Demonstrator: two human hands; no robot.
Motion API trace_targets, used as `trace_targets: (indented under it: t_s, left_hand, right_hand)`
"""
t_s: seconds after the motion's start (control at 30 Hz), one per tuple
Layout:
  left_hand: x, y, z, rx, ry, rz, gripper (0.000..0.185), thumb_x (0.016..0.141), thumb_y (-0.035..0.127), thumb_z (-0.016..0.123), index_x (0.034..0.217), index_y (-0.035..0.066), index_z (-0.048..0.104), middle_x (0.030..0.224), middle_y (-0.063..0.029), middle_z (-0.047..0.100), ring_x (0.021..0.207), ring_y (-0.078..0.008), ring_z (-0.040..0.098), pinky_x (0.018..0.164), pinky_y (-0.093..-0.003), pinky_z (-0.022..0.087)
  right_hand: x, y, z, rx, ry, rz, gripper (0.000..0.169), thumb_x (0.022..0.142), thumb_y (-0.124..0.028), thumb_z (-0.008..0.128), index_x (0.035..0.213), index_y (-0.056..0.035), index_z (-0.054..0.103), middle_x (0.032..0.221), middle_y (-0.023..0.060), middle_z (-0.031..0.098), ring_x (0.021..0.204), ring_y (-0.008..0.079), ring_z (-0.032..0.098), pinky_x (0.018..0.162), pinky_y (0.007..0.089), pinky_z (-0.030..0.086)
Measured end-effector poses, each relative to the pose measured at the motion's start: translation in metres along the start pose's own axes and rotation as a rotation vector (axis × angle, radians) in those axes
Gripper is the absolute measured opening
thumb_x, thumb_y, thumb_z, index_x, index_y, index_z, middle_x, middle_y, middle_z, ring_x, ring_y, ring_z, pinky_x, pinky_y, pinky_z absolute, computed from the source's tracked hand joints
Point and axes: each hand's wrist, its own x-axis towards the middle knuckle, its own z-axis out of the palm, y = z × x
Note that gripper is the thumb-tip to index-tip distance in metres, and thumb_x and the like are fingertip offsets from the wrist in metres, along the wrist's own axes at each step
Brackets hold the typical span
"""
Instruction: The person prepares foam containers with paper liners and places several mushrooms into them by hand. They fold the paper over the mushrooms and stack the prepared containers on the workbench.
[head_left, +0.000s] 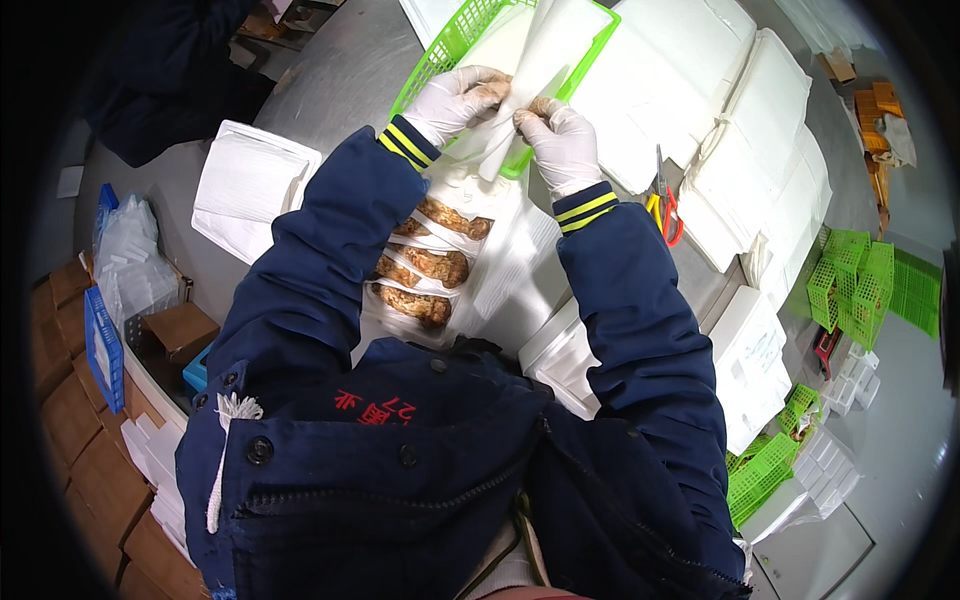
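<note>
My left hand (459, 101), in a pale glove with brown-stained fingertips, pinches a thin white sheet (536, 60) over a green plastic basket (437, 56). On the sheet's other side, my right hand (559, 135), gloved alike, grips it between thumb and fingers. More white sheets lie inside the basket. Closer to my body, several brown, knobbly mushrooms (431, 264) rest in a row with white wrapping between them; my left sleeve partly covers them. Beside them lies a white sheet of lining material (514, 262).
Scissors (663, 199) with red and yellow handles lie right of my right hand, near stacked white sheets (660, 75). A white foam tray (255, 187) stands at left. Green baskets (851, 281) are at far right, cardboard boxes (97, 465) at lower left. A person in dark clothing (165, 82) is at upper left.
</note>
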Motion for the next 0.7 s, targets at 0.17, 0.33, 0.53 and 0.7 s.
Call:
trace_targets:
  t_s: [0.17,0.33,0.53,0.7]
  left_hand:
    - [-0.001,-0.005,0.005,0.216,0.067,0.101,0.032,0.087,0.025,0.065,0.108,0.002,0.060,0.089,-0.0002,0.062,0.075,-0.0069,0.057,0.067,-0.0194,0.047]
    - [0.000,-0.005,0.000,0.139,0.058,-0.017,0.028,0.089,0.025,0.062,0.106,0.003,0.061,0.084,0.0016,0.061,0.071,-0.0065,0.054,0.063,-0.0187,0.045]
    - [0.006,-0.006,-0.012,0.112,0.293,0.124,0.020,0.089,0.020,0.062,0.098,0.002,0.064,0.081,-0.0003,0.062,0.073,-0.0089,0.055,0.068,-0.0222,0.046]
    - [0.027,0.024,-0.102,0.261,0.524,0.426,0.015,0.088,0.011,0.061,0.100,0.001,0.063,0.093,-0.0024,0.065,0.082,-0.0091,0.059,0.077,-0.0194,0.047]
  right_hand:
    - [-0.006,-0.011,0.005,0.059,0.017,0.042,0.021,0.083,-0.007,0.064,0.098,0.0073,0.062,0.079,0.0050,0.063,0.069,0.0102,0.057,0.065,0.0213,0.046]
    - [-0.005,-0.007,0.004,0.100,0.029,0.015,0.019,0.083,-0.007,0.065,0.096,0.0070,0.063,0.076,0.0050,0.063,0.065,0.0097,0.056,0.062,0.0208,0.046]
    - [-0.001,0.000,0.001,0.063,0.126,-0.011,0.022,0.083,-0.009,0.064,0.098,0.0069,0.061,0.078,0.0060,0.063,0.066,0.0101,0.057,0.061,0.0215,0.047]
    - [0.018,0.013,-0.015,-0.013,0.274,0.061,0.019,0.084,-0.008,0.062,0.096,0.0059,0.060,0.077,0.0067,0.062,0.063,0.0122,0.059,0.058,0.0210,0.047]
